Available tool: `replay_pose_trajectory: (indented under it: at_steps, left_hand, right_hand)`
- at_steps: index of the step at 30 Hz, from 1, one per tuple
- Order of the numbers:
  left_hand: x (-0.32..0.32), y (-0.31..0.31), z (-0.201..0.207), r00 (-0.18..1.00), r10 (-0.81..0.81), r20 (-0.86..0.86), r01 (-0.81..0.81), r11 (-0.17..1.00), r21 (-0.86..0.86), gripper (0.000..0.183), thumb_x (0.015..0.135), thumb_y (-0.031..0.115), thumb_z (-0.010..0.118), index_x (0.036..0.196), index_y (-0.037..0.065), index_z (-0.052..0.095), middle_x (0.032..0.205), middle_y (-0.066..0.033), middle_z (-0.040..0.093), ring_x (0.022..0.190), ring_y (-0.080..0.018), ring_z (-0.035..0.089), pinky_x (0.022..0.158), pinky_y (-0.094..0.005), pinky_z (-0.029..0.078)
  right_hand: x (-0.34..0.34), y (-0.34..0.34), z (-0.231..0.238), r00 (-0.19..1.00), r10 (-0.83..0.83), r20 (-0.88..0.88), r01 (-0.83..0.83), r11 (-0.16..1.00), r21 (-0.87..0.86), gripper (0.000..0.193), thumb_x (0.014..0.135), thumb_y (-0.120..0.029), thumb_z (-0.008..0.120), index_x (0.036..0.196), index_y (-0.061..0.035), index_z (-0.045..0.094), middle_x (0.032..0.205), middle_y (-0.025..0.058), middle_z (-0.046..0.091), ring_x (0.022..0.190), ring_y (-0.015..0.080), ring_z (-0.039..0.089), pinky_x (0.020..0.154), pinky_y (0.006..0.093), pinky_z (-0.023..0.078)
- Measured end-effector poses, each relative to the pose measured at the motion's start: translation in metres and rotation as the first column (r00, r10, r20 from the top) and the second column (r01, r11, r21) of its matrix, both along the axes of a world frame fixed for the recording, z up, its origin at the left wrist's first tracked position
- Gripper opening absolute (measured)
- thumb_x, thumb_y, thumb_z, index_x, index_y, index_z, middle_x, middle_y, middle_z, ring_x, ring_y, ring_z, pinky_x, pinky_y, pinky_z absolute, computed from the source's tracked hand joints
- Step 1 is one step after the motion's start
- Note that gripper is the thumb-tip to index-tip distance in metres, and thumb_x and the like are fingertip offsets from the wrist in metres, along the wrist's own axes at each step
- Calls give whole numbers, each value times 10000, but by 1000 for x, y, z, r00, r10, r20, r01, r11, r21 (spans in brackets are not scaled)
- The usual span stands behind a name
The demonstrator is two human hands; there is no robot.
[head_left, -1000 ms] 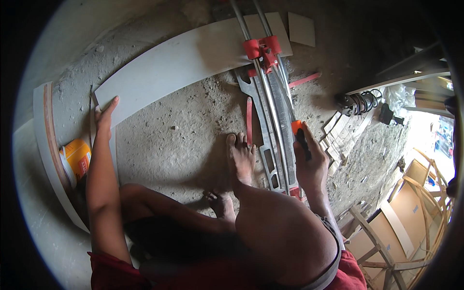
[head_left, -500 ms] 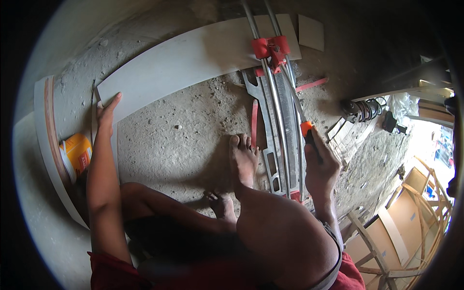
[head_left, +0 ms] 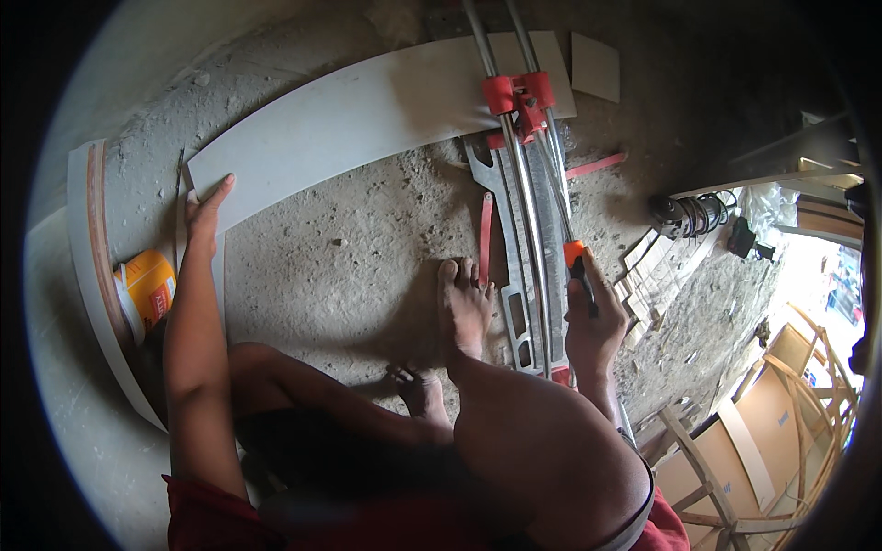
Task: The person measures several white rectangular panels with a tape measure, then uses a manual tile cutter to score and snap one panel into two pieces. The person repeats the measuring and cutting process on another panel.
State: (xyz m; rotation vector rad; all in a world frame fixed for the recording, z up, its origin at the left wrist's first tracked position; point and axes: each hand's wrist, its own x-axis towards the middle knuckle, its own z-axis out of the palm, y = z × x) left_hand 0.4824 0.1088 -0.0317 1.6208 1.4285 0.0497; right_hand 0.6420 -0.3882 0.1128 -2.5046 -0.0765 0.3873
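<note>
A long pale tile (head_left: 322,119) lies across the far floor, its right part under the rails of a manual tile cutter (head_left: 520,230). My left hand (head_left: 204,213) grips the tile's near left corner, thumb on top; its other fingers are mostly hidden. Closed around the black and orange handle (head_left: 575,257) of the cutter is my right hand (head_left: 597,321). That handle's metal rod runs up to the red carriage (head_left: 520,96), which sits on the two rails over the tile.
A small tile piece (head_left: 595,67) lies at the far right. Red support arms (head_left: 597,165) stick out from the cutter. On the left stands a yellow bucket (head_left: 147,286); at right are a black coiled cable (head_left: 709,209) and a wooden frame (head_left: 703,459). My bare foot (head_left: 464,308) is beside the cutter.
My right hand and the handle have shifted left, closer to the rails, and slightly toward me. The left hand keeps its place on the tile corner.
</note>
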Motion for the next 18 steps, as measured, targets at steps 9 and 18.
replay_pose_trajectory:
  at_steps: [9,18]
  left_hand:
    - [2,-1,2,999,0,-50,1,1000,14,752,634,426,854,1217,69,540,1146,-69,607,1054,-207,572,947,-371,436]
    - [4,-7,6,996,36,-83,-29,996,79,761,629,430,854,1200,46,531,1137,-95,606,1044,-216,573,947,-372,432]
  right_hand:
    - [9,1,21,995,-60,-79,57,997,-42,343,866,-107,641,1209,-97,637,917,152,682,753,192,658,654,317,503]
    - [-4,-5,-9,999,-33,17,33,999,40,353,868,-117,634,1219,-86,629,839,144,667,706,197,632,651,316,490]
